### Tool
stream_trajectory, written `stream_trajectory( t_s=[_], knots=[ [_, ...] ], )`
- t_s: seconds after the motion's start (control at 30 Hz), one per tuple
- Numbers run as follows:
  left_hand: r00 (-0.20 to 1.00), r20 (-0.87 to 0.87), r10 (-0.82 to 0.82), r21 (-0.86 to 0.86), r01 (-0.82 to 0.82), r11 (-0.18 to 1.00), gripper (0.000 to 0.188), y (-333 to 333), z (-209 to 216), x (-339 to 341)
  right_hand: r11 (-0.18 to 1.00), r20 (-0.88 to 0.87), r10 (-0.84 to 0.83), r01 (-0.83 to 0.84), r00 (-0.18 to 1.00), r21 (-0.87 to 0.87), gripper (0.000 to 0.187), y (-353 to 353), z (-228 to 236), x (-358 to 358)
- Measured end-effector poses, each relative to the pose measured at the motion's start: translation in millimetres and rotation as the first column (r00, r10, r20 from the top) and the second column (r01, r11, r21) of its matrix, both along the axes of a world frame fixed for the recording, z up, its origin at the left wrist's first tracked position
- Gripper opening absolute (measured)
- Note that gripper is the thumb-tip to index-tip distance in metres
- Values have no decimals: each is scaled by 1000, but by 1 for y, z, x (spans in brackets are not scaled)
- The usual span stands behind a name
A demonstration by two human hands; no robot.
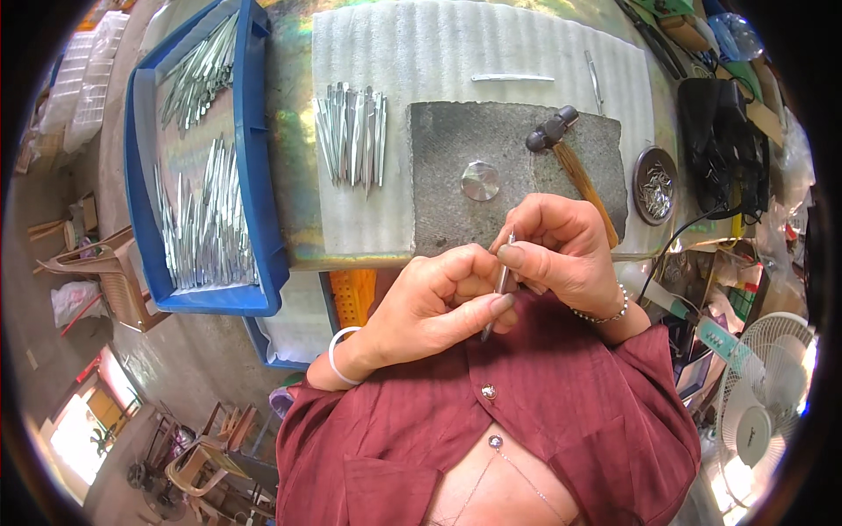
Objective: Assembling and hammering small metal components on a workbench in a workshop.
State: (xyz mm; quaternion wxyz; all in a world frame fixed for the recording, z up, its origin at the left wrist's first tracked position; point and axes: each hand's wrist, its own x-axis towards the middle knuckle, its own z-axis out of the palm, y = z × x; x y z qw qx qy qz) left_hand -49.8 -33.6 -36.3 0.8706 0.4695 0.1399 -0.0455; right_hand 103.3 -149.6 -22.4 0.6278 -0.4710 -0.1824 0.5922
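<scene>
Close to my chest, my left hand (434,302) is closed around a slim silver metal piece (502,280), thumb laid along it. My right hand (561,250) pinches the upper end of the same piece between thumb and fingertips; whether it also holds a smaller part is hidden. Just beyond the hands lies a dark grey mat (452,145) with a round metal block (480,181) on it. A hammer (570,158) with a wooden handle rests across the mat's right side. Several slim pointed metal pieces (351,136) lie side by side to the left.
A blue tray (263,167) at the left holds two heaps of similar pieces. White foam sheet (395,53) lies under the mat, bearing single slim pieces (513,78). A round dish (655,186) of small metal parts stands right. A fan (754,421) is at lower right.
</scene>
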Motion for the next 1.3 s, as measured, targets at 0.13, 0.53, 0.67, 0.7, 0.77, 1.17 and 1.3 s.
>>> stream_trajectory(
  t_s=[0.13,0.53,0.67,0.7,0.77,1.17,1.3],
  knots=[
    [1000,-3,-18,-62,18,998,11,5,0,3,997,29,-49,51,998,-52,8,7,-4,-5],
    [997,78,-12,102,4,995,10,16,-2,9,999,133,-33,35,991,-8,8,17,-4,-1],
    [1000,25,-7,-71,9,997,12,18,-4,8,997,51,-27,31,998,-76,8,22,1,1],
    [1000,5,-14,-139,14,990,13,19,-4,8,996,57,-25,30,998,-88,8,24,2,1],
    [1000,9,-10,-155,12,988,14,21,-4,9,995,65,-20,27,998,-101,8,26,1,1],
    [999,40,5,-206,3,979,17,24,-8,6,992,75,-19,28,997,-125,9,35,2,-1],
    [1000,23,16,-257,-10,966,17,25,-7,5,989,50,-15,22,999,-143,9,38,3,-1]
  ],
)
